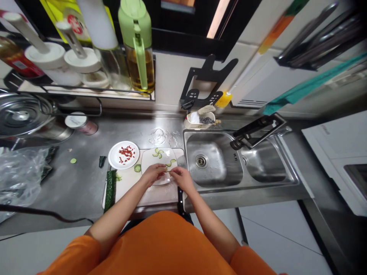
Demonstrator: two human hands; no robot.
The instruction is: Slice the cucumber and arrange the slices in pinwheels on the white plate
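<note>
Over a white square plate (147,158), my left hand (154,174) and my right hand (182,178) meet with their fingertips pinched. Between them is a thin, pale green cucumber slice (167,171), partly covered by the fingers. A pinwheel of cut cucumber pieces (157,153) lies on the plate's far side, with curved cucumber pieces (171,163) just beyond my fingers. The plate rests on a cutting board (126,191). A length of dark green cucumber (110,191) lies along the board's left edge, and a round slice (137,168) sits beside the plate.
A round white plate (112,154) holds small red pieces. The knife (180,200) lies at the board's right, its black handle toward me. A double steel sink (213,179) with a dark faucet (255,131) is to the right. Plastic bags (20,175) lie left; bottles and jars stand on a rack above.
</note>
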